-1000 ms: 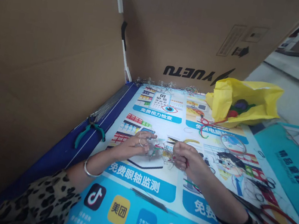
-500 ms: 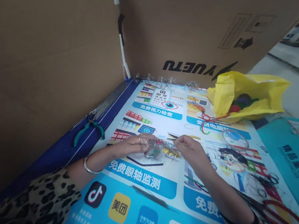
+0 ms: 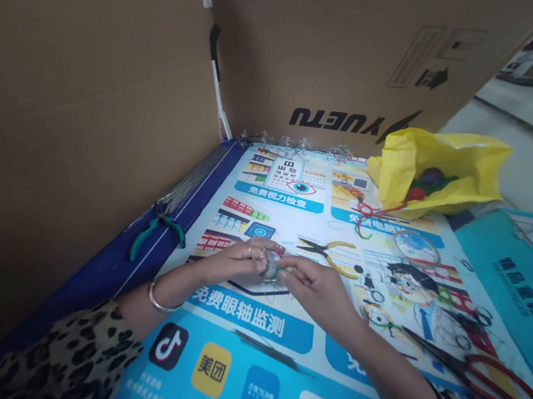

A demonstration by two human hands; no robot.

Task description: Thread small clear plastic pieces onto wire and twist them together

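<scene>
My left hand, with a ring and a silver bangle, is closed around a small piece of bent silver wire that has red and green bits on it. From the other side, the fingertips of my right hand pinch at the same wire piece; exactly which strand they hold is too small to see. Just beyond the right hand lie pliers with yellow handles, jaws pointing left. My fingers cover part of the wire piece.
Teal-handled pliers and a bundle of straight wires lie along the left edge. Several wire figures stand by the cardboard wall. At right are a yellow bag, a wire coil and red-handled scissors.
My right hand has moved left and slightly down, from beside the wire piece onto it. The yellow-handled pliers, mostly covered before, now show. My left hand stays in nearly the same place.
</scene>
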